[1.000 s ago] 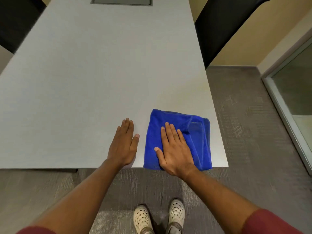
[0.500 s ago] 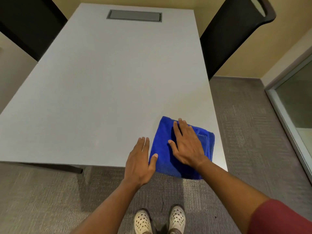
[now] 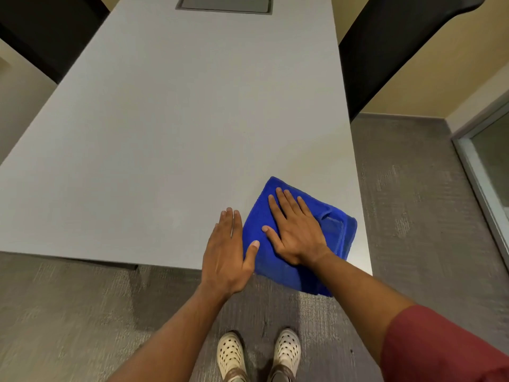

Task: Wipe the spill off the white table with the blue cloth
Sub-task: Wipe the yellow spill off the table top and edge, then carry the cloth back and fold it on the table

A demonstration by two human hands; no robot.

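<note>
The blue cloth [image 3: 340,232] lies folded on the near right corner of the white table [image 3: 192,119], its lower part hanging over the front edge. My right hand [image 3: 296,230] presses flat on top of the cloth, fingers spread and pointing away from me. My left hand [image 3: 225,252] rests flat at the table's front edge just left of the cloth, with its thumb touching the cloth's side. No spill shows on the tabletop.
A grey cover panel [image 3: 224,5] is set into the far end of the table. Black chairs stand at the far right [image 3: 391,51] and far left [image 3: 41,31]. A glass door frame [image 3: 468,166] is to the right. My shoes [image 3: 230,357] are on grey carpet.
The cloth has turned askew and slid partly past the table's front edge under my right hand. My left hand has shifted right to the cloth, its thumb now touching it.
</note>
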